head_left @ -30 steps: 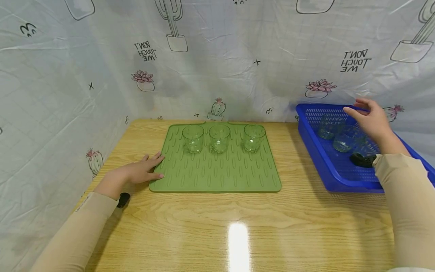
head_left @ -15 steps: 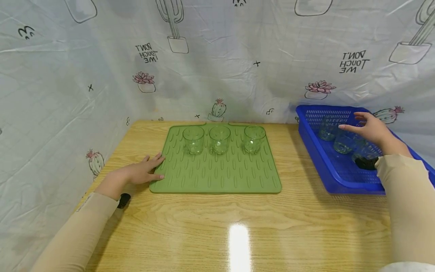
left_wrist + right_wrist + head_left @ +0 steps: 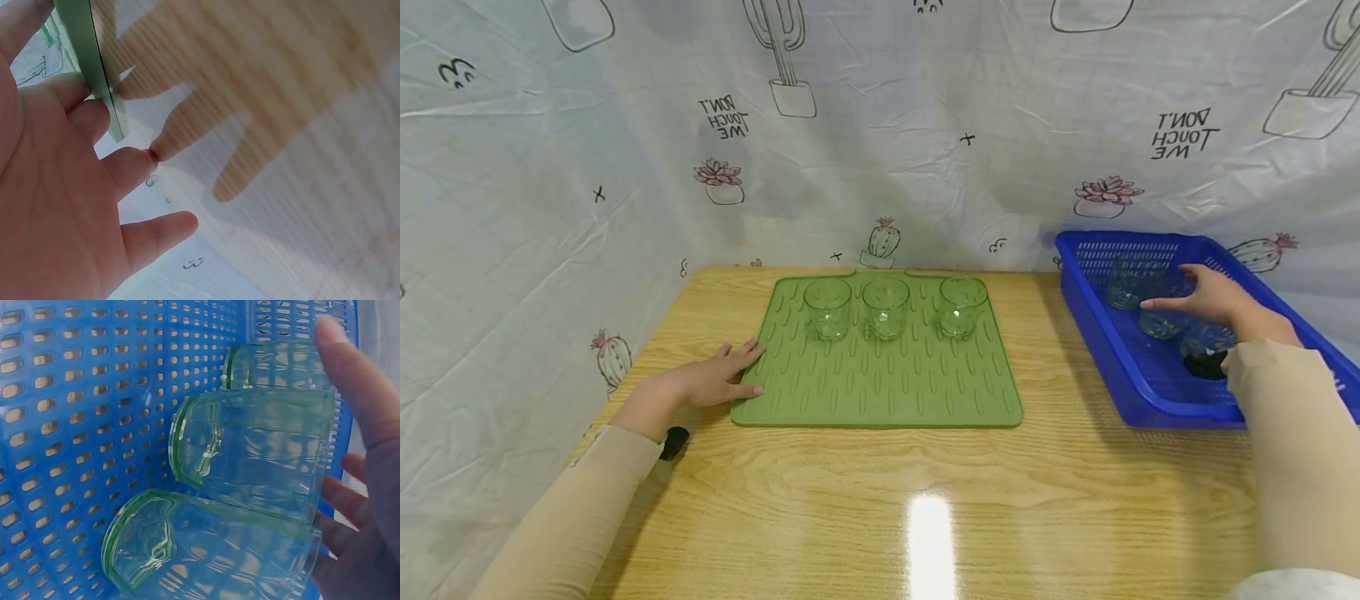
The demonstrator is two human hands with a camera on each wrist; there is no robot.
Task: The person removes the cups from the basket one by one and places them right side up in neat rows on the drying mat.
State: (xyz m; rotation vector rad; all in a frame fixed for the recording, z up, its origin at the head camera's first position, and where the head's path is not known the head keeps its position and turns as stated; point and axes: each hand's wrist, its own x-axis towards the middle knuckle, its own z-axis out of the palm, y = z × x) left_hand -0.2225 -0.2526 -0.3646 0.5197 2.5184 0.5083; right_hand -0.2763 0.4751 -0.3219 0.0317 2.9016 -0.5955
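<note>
My left hand [image 3: 706,380] rests at the left edge of a green ridged mat [image 3: 887,400], its fingers spread. Three clear drinking glasses stand upright in a row on the mat: a left glass [image 3: 828,310], a middle glass [image 3: 886,310] and a right glass [image 3: 959,308]. Over on the right, my right hand [image 3: 1217,298] reaches into a blue plastic basket [image 3: 1112,358] with thumb and fingers apart. Beneath it, the right wrist view has three more glasses: a far glass [image 3: 281,365], a central glass [image 3: 262,450] and a near glass [image 3: 212,547]. The thumb and fingers are around the central glass's rim.
The wooden table [image 3: 820,508] carries both mat and basket. A white printed curtain [image 3: 880,133] hangs behind and along the left side. The basket's raised walls surround the right hand's glasses. A black wrist device [image 3: 673,442] shows under the left sleeve.
My right hand has lowered from above the basket's back rim towards the glasses inside and shifted slightly left. The left hand and the glasses on the mat stay put.
</note>
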